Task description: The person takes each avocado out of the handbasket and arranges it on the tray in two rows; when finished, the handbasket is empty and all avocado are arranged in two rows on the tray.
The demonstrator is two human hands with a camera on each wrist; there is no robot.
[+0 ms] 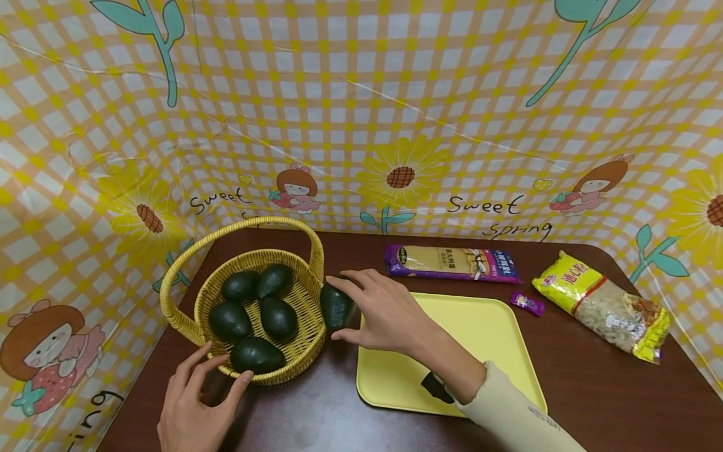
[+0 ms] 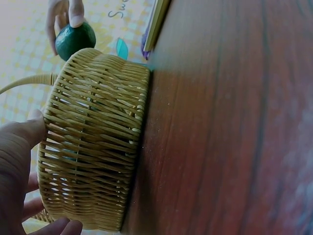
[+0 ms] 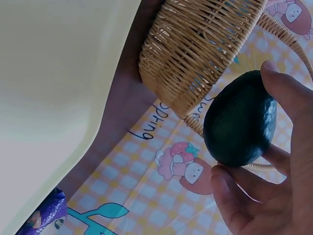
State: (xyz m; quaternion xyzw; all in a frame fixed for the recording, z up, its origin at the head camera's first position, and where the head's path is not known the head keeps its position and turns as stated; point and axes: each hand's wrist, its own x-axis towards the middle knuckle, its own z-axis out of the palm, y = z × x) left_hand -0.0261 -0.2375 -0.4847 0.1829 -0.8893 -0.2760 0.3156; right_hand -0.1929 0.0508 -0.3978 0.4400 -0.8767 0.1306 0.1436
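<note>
Head view shows the right hand [image 1: 384,311] grasping an avocado [image 1: 337,306] between thumb and fingers, just beside the right side of a wicker basket [image 1: 305,363]; the left wrist view shows that fruit raised above the table [image 2: 220,122]. Fingers spread, the left hand [image 1: 198,392] rests its fingertips on the basket's near left rim. Five more avocados [image 1: 278,318] lie inside the basket. To its right is a yellow tray [image 1: 469,320], with a pasta packet [image 1: 446,263] behind it. Farther right are a small purple packet [image 1: 527,304] and a larger bag [image 1: 604,307].
</note>
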